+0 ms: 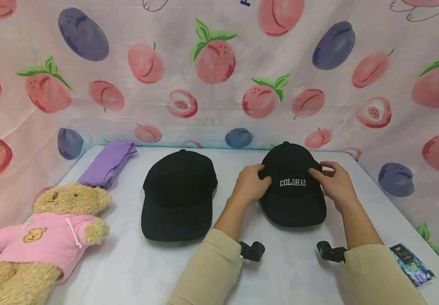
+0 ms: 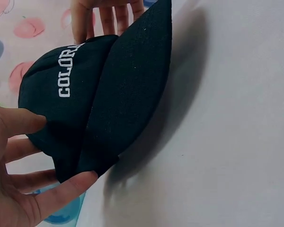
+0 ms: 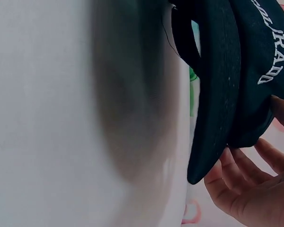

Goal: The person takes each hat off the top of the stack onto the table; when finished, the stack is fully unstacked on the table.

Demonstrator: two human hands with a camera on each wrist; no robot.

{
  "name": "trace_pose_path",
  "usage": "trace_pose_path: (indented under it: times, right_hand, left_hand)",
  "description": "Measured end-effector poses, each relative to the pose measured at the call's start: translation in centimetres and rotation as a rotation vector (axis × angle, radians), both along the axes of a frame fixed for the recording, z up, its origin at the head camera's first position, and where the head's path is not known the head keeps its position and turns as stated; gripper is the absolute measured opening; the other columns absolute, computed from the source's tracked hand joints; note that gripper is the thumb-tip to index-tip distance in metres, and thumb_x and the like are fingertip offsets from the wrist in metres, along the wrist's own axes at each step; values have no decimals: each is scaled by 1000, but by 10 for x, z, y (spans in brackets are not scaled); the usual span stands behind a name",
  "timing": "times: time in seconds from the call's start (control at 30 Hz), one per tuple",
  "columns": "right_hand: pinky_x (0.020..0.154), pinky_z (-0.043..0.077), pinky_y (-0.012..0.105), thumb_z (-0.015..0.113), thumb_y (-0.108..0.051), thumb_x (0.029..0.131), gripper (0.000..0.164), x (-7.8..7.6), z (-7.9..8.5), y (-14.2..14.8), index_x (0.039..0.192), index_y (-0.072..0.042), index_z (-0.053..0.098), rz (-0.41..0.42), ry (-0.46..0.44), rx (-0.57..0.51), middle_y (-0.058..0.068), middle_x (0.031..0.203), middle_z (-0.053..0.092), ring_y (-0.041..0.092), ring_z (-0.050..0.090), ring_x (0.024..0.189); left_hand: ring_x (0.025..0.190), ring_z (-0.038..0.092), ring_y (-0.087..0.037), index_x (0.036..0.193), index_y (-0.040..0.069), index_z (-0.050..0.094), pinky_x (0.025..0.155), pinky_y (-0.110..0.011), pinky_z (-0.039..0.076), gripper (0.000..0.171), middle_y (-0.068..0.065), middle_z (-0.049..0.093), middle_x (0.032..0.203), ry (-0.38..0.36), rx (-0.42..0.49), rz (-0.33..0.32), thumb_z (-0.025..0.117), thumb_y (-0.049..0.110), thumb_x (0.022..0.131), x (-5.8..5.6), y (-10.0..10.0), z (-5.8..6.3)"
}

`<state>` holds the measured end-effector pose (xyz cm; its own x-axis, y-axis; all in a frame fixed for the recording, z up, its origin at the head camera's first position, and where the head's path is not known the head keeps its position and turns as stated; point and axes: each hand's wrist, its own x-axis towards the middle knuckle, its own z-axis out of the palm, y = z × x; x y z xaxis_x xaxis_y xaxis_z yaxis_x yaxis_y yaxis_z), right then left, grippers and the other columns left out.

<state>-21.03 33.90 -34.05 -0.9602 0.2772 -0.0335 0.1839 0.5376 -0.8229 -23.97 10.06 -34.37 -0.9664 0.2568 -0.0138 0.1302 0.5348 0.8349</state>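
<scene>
Both hands hold a black baseball cap [image 1: 289, 205] by its two sides, its brim toward me and white "COLORADO" lettering across the front. My left hand [image 1: 250, 182] grips the left side, thumb on the front panel and fingers at the lower edge, as the left wrist view shows. The right hand [image 1: 334, 184] pinches the other side, with its thumb [image 3: 283, 111] on the crown and fingers beneath. In the right wrist view a gap shows between the brim [image 3: 213, 109] and the white table. A plain black cap [image 1: 179, 195] sits just left of the left hand.
A teddy bear [image 1: 44, 237] in a pink hoodie lies at the left, with a folded purple cloth [image 1: 109, 164] behind it. At the right edge of the white table [image 1: 280, 275] lies a small colourful packet [image 1: 412, 263]. A fruit-print curtain [image 1: 219, 101] rises behind.
</scene>
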Motion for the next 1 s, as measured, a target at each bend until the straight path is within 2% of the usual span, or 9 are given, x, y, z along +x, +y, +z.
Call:
trace_pose_path:
  times: [0.1,0.2,0.27,0.7,0.87,1.0]
  right_hand:
    - [93,56,42,54,-46,104,79,0,-2,2,161,1,25,-12,-4,-4,37,156,38,50,50,135]
    - [106,50,58,53,-43,105,78,-1,-6,4,161,2,23,-31,-9,-17,38,157,36,51,49,137]
    - [111,44,63,53,-42,105,78,-1,-8,5,162,2,22,-44,-12,-25,38,157,34,53,47,138]
    - [115,38,64,50,-34,107,71,-4,-18,11,163,0,20,-96,-33,-27,38,158,34,52,44,141]
    - [116,35,65,49,-29,107,70,-1,-18,13,163,1,19,-75,-12,-8,40,157,32,54,40,143]
    - [115,35,67,48,-25,107,69,4,-19,13,162,3,18,-45,-1,46,41,156,32,57,41,141]
  left_hand:
    - [146,47,-30,151,12,55,117,-45,43,51,-14,53,154,-1,-14,-9,63,24,102,2,4,-2]
    - [143,50,-31,151,13,55,115,-45,45,52,-15,53,152,3,-38,-15,64,24,100,4,9,-6]
    - [140,52,-31,151,13,54,114,-44,46,54,-15,54,150,12,-48,-19,64,24,99,5,12,-8]
    - [137,53,-30,151,12,54,114,-41,45,59,-16,55,146,73,-29,-50,67,20,94,4,23,-17]
    - [142,49,-29,153,13,50,118,-40,42,62,-15,50,153,61,-25,-67,66,20,93,4,28,-20]
    - [145,46,-28,155,13,47,119,-40,40,64,-14,45,157,46,-34,-90,65,19,94,4,33,-23]
